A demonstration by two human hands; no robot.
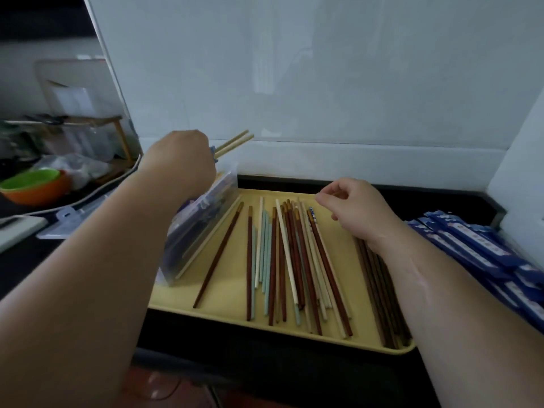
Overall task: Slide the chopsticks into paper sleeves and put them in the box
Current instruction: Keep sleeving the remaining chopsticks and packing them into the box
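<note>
Head view: glossy white wall (323, 69) rises behind a black counter (265, 343) and turns a corner at the right.
Tray: a yellow tray (223, 301) lies on the counter, its near edge at the counter's front.
Loose chopsticks (294, 254): red-brown, cream and pale green sticks are spread lengthwise across the tray, overlapping in the middle; a dark brown bundle (379, 290) lies under the right forearm.
Paper sleeves (477, 245): a blue stack with white print, right of the tray against the side wall.
Box (200, 228): clear plastic, on the tray's left part, with blue sleeved pairs inside; one cream stick lies along its right side.
Left hand (179, 160): grasps a sleeved pair (235, 142) over the box's far end; pale tips stick out past a blue sleeve edge toward the wall.
Right hand (356, 210): fingers loosely curled and holding nothing, over the far ends of the loose sticks.
Left margin: a green bowl (32, 178) nested in an orange one among blurred clutter.
Open room: bare tray between the box and the nearest red-brown stick.
</note>
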